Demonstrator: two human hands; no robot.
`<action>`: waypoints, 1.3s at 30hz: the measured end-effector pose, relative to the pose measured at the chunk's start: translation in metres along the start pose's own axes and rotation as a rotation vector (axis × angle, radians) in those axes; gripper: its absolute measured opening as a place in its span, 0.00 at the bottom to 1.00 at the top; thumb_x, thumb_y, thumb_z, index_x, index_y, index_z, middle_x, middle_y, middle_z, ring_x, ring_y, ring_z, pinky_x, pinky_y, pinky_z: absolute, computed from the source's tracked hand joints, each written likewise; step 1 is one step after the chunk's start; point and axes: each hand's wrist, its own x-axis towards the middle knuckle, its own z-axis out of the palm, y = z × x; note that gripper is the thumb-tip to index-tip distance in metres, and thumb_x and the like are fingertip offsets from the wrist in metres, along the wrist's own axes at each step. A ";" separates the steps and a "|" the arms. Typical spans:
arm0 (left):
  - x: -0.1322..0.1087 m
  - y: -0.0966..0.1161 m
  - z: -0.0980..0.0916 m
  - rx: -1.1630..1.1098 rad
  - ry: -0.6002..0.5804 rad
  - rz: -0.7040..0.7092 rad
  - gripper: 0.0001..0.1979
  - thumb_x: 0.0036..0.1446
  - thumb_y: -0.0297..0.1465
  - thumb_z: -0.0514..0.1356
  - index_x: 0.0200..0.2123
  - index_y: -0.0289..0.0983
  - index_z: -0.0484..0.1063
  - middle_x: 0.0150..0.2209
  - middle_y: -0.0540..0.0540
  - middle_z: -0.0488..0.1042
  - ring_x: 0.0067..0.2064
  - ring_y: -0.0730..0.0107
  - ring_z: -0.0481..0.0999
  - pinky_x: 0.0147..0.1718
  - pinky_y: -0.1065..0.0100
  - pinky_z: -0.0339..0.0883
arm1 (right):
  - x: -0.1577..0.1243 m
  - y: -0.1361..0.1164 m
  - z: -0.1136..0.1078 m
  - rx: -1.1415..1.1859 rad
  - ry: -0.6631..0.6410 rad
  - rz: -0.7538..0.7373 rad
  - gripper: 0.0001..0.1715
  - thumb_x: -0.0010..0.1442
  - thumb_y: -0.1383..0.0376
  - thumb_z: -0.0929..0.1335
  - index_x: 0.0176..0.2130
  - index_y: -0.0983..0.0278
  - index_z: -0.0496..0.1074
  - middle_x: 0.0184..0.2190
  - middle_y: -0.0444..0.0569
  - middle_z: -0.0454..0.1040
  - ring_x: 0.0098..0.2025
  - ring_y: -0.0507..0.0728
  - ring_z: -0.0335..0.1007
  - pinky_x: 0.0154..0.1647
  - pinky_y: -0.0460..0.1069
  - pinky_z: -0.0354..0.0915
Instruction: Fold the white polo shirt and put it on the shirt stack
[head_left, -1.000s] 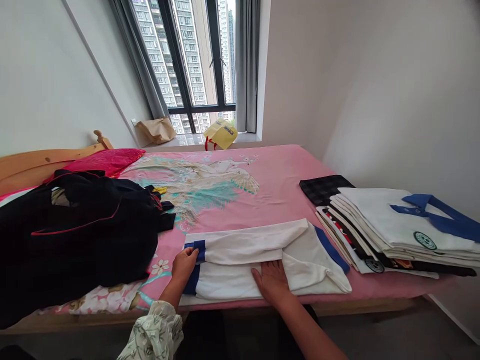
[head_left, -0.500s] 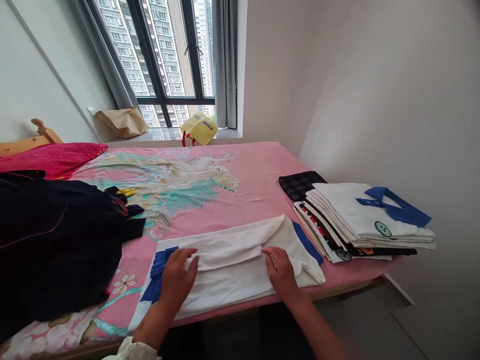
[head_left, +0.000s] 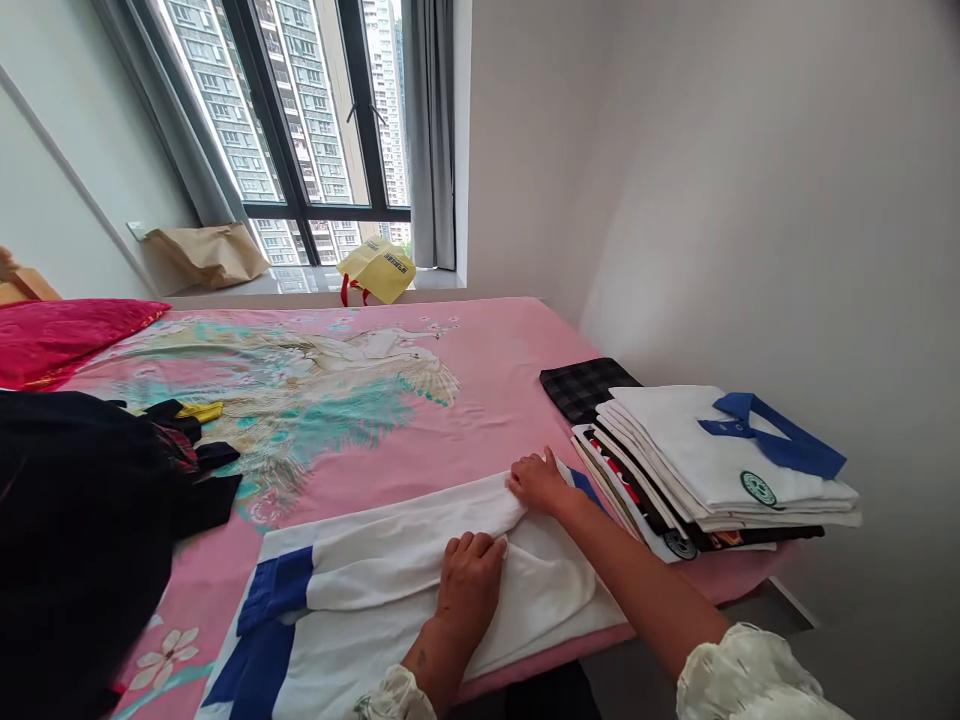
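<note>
A white shirt with blue trim (head_left: 375,580) lies partly folded along the near edge of the pink bed sheet (head_left: 480,400). My left hand (head_left: 469,585) rests palm down on the shirt's middle, fingers together and lying flat on the cloth. My right hand (head_left: 536,482) is at the shirt's far right end, fingers curled and pinching the white fabric there. Just right of that hand stands a stack of folded clothes (head_left: 712,470), a white shirt with a blue collar on top.
A heap of black clothing (head_left: 82,530) fills the left of the bed, with a red pillow (head_left: 67,335) behind it. A dark checked cloth (head_left: 585,385) lies behind the stack. A yellow bag (head_left: 377,268) and a brown paper bag (head_left: 206,255) sit on the window sill.
Both hands have slid right along the shirt: the left from the blue sleeve end to the middle, the right to the far right end. The view has swung right.
</note>
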 end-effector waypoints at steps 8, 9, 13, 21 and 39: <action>-0.020 0.008 -0.004 -0.121 -0.007 0.053 0.10 0.57 0.25 0.55 0.38 0.42 0.74 0.33 0.46 0.74 0.34 0.64 0.72 0.35 0.63 0.66 | 0.013 -0.010 0.009 0.071 0.065 0.011 0.14 0.63 0.64 0.59 0.37 0.66 0.71 0.36 0.51 0.74 0.44 0.56 0.67 0.61 0.57 0.42; -0.022 0.005 -0.009 -0.161 0.011 0.049 0.10 0.57 0.26 0.55 0.39 0.42 0.73 0.34 0.46 0.74 0.35 0.65 0.72 0.36 0.63 0.67 | 0.009 -0.014 0.006 0.081 0.089 0.018 0.12 0.62 0.65 0.60 0.37 0.65 0.70 0.37 0.50 0.73 0.45 0.56 0.66 0.61 0.58 0.42; -0.036 -0.038 -0.031 -0.185 0.161 0.003 0.14 0.60 0.24 0.50 0.44 0.40 0.72 0.41 0.45 0.76 0.44 0.66 0.73 0.45 0.63 0.67 | -0.021 -0.045 -0.006 0.193 0.243 -0.073 0.12 0.64 0.65 0.57 0.39 0.63 0.68 0.39 0.47 0.73 0.44 0.53 0.65 0.63 0.55 0.42; -0.099 -0.170 -0.079 0.205 -0.103 -0.688 0.24 0.60 0.37 0.49 0.56 0.34 0.64 0.58 0.37 0.65 0.60 0.51 0.61 0.57 0.48 0.53 | -0.094 -0.088 0.031 0.135 -0.004 -0.073 0.23 0.60 0.61 0.62 0.55 0.62 0.65 0.59 0.52 0.62 0.62 0.63 0.53 0.62 0.64 0.44; -0.096 -0.190 -0.112 -0.360 0.007 -0.962 0.23 0.47 0.42 0.60 0.45 0.39 0.67 0.34 0.45 0.76 0.33 0.64 0.75 0.35 0.66 0.65 | -0.113 -0.101 0.068 -0.061 -0.034 0.016 0.31 0.63 0.58 0.55 0.63 0.62 0.55 0.65 0.46 0.47 0.67 0.59 0.41 0.65 0.65 0.36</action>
